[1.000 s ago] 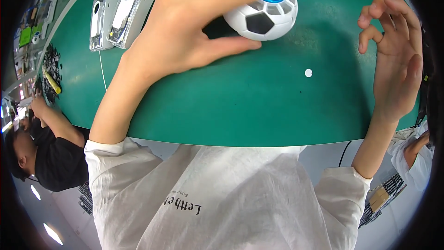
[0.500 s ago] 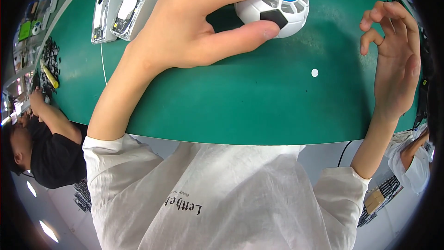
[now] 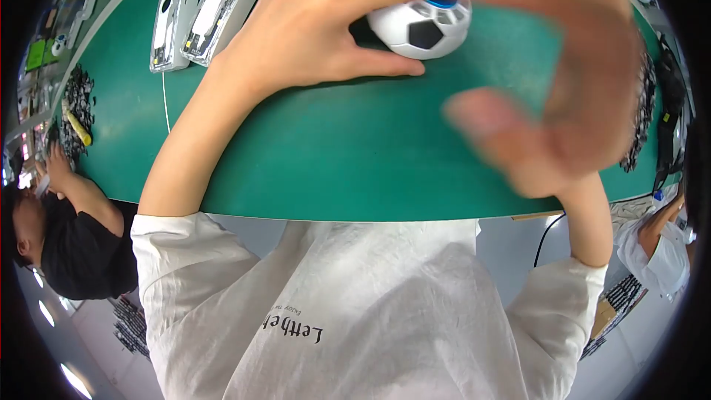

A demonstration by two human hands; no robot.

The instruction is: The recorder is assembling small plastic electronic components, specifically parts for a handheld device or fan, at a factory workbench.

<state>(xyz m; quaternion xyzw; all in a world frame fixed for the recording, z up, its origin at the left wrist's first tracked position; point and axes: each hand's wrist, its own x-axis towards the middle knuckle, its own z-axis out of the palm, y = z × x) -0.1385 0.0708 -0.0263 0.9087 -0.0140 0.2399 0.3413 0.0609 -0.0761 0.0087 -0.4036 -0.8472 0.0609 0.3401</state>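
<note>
A white ball-shaped object (image 3: 448,41) with a black pentagon, grey windows and a blue top lies on the green table (image 3: 326,155), patterned like a football. My left hand (image 3: 318,22) curves around it from the left, its fingers along the far side and the thumb near its lower edge. To the right, my right hand (image 3: 585,89) is smeared by motion. Its fingers bend in a wide curve toward the ball, with the thumb well apart and only table showing between. Part of the ball's top is covered by the fingers.
Two white-and-clear elongated devices (image 3: 226,11) lie beyond my left wrist, with a thin white cable (image 3: 165,100) leading nearer. Small black parts (image 3: 78,92) and a yellow tool (image 3: 78,127) sit at the left. A person in black (image 3: 89,244) works there; another sleeve (image 3: 659,252) shows right.
My right hand has swung left and closer to the ball, blurring. My left hand and the ball sit slightly further left in view. The small white disc on the table no longer shows.
</note>
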